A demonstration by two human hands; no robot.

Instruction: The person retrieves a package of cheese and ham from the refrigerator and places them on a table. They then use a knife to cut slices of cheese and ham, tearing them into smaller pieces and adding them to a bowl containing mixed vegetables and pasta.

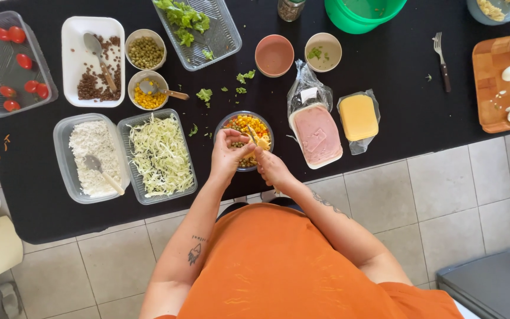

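Observation:
Both my hands meet over a glass bowl [238, 122] of corn, peas and other chopped bits at the table's near edge. My left hand [227, 155] pinches a small yellow cheese piece [262, 143] above the bowl. My right hand [274, 168] is closed around a small knife [251, 133], whose blade rests against the cheese. The knife's handle is hidden in my fist.
On the black table [385, 112] lie wrapped ham [317, 134], a cheese block [358, 117], trays of shredded cabbage [160, 155], white grain [92, 155], beans [92, 82], tomatoes [10, 62] and lettuce [199, 29]. There are also small bowls, a fork [442, 59] and a wooden board [503, 82].

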